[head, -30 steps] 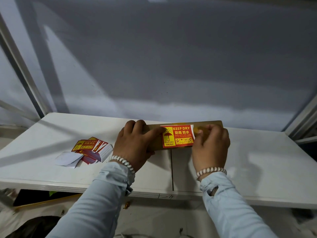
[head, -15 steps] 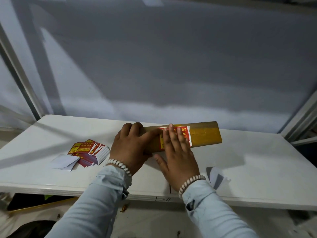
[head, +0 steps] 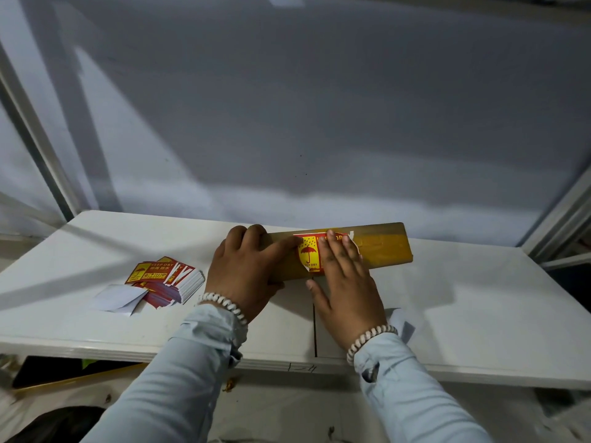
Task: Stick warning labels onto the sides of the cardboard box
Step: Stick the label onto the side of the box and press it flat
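Note:
A long flat cardboard box (head: 383, 247) lies across the middle of the white table (head: 479, 314). A red and yellow "KEEP DRY" warning label (head: 308, 252) with an umbrella sign sits on the box's near side. My left hand (head: 246, 273) grips the box's left end, its thumb touching the label's left edge. My right hand (head: 345, 282) lies flat with fingers spread over the label's right half, hiding most of its text.
A stack of the same warning labels (head: 163, 278) lies on the table to the left, with a white backing sheet (head: 116, 298) beside it. Another white backing sheet (head: 404, 324) lies by my right wrist. A grey wall rises behind the table.
My right hand went from pinching the label's right end to lying flat on the label, then slid right across it. A white backing sheet appeared on the table by my right wrist.

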